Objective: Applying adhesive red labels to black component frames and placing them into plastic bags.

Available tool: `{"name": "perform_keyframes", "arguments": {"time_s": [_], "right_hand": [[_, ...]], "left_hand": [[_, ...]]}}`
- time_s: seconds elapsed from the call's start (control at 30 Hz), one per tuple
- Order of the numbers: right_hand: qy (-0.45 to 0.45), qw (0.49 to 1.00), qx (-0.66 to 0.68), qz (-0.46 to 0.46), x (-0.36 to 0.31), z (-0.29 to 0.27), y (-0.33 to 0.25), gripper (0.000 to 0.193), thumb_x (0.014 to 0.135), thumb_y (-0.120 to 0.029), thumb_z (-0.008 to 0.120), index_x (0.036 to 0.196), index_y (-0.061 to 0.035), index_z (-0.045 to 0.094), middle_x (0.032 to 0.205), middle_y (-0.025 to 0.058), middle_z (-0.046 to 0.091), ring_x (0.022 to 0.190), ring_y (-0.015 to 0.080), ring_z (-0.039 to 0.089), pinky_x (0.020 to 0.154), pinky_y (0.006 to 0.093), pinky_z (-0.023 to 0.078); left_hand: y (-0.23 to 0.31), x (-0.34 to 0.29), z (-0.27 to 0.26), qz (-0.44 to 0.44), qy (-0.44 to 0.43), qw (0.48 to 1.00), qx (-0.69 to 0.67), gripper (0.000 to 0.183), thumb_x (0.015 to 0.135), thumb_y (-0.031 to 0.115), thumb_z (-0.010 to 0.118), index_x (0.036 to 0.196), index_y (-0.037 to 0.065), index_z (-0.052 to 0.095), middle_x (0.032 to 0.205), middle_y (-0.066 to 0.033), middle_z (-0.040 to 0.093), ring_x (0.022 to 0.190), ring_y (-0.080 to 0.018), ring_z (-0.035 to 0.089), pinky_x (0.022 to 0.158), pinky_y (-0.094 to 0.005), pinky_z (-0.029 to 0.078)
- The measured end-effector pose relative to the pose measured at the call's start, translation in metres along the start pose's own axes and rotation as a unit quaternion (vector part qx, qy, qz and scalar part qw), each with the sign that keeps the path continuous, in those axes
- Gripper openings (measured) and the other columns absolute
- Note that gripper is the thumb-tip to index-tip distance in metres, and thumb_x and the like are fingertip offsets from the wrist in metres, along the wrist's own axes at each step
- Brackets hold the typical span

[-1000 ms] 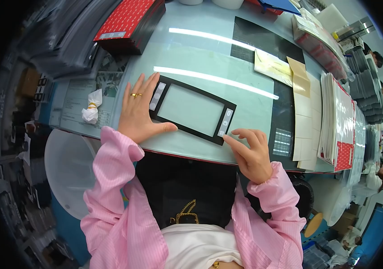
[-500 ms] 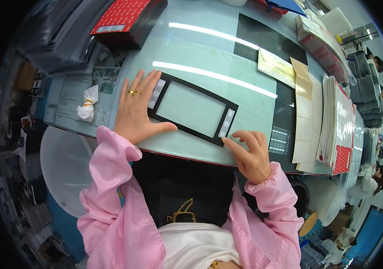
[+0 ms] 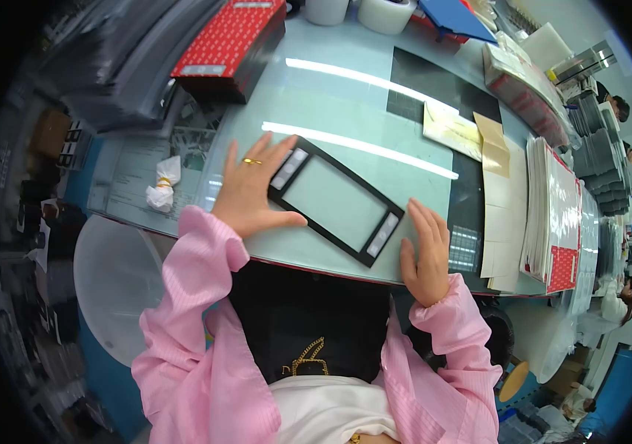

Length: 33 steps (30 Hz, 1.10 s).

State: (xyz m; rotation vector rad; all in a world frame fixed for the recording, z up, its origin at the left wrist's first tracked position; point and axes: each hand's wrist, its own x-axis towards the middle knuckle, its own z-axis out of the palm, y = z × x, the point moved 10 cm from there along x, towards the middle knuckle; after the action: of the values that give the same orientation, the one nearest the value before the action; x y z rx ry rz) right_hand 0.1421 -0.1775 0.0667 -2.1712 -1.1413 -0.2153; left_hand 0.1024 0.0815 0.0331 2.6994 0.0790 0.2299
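A flat black rectangular frame (image 3: 354,180) with a large clear window lies slantwise on the glass-topped table. Each short end carries a row of pale rounded patches. Over its left end spreads my left hand (image 3: 251,194), open, fingertips at the upper left corner and thumb by the lower long edge. Beside the right end is my right hand (image 3: 427,255), open, its fingers stretched upward and nothing held. A narrow gap seems to separate these fingers from the frame.
At the left lies a twisted white bundle (image 3: 164,185) with a yellow tie. A red patterned box (image 3: 227,44) stands far left beside stacked dark sheets (image 3: 119,66). On the right are a yellowish packet (image 3: 450,131), beige card (image 3: 503,222) and stacked white-and-red folders (image 3: 553,214).
The black frame has turned clockwise and shifted toward me and to the right. My right hand has uncurled and moved from its lower right corner to beside its right end.
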Motion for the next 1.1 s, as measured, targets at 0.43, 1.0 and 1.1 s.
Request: {"name": "perform_keyframes", "arguments": {"time_s": [0.43,1.0,1.1], "right_hand": [[0.040,0.994,-0.060,0.085,-0.031,-0.009,-0.007,0.057,0.079,-0.001,0.065,0.135,0.0002,0.054,0.127,0.0154,0.063,0.124,0.0339,0.055,0.106,0.0473,0.039],[0.339,0.898,-0.130,0.247,-0.132,-0.224,0.117,0.020,0.090,-0.005,0.064,0.110,-0.0029,0.068,0.102,0.0125,0.068,0.083,0.0239,0.066,0.078,0.0333,0.052],[0.438,0.794,-0.251,0.338,-0.194,-0.301,0.160,0.031,0.088,-0.011,0.068,0.117,-0.0024,0.061,0.112,0.0153,0.061,0.098,0.0305,0.061,0.088,0.0387,0.049]], "left_hand": [[0.023,0.059,0.025,0.069,-0.011,0.995,-0.068,0.102,0.071,0.035,0.084,0.155,0.014,0.031,0.147,-0.0076,0.052,0.145,-0.0269,0.036,0.122,-0.0537,0.011],[0.010,0.048,0.017,0.105,-0.040,0.990,-0.083,0.089,0.073,0.010,0.067,0.155,0.009,0.032,0.154,-0.0122,0.043,0.144,-0.0281,0.039,0.123,-0.0500,0.010],[0.008,0.044,0.012,0.100,-0.036,0.991,-0.081,0.088,0.073,0.010,0.067,0.154,0.009,0.033,0.154,-0.0123,0.043,0.144,-0.0281,0.039,0.123,-0.0499,0.010]]}}
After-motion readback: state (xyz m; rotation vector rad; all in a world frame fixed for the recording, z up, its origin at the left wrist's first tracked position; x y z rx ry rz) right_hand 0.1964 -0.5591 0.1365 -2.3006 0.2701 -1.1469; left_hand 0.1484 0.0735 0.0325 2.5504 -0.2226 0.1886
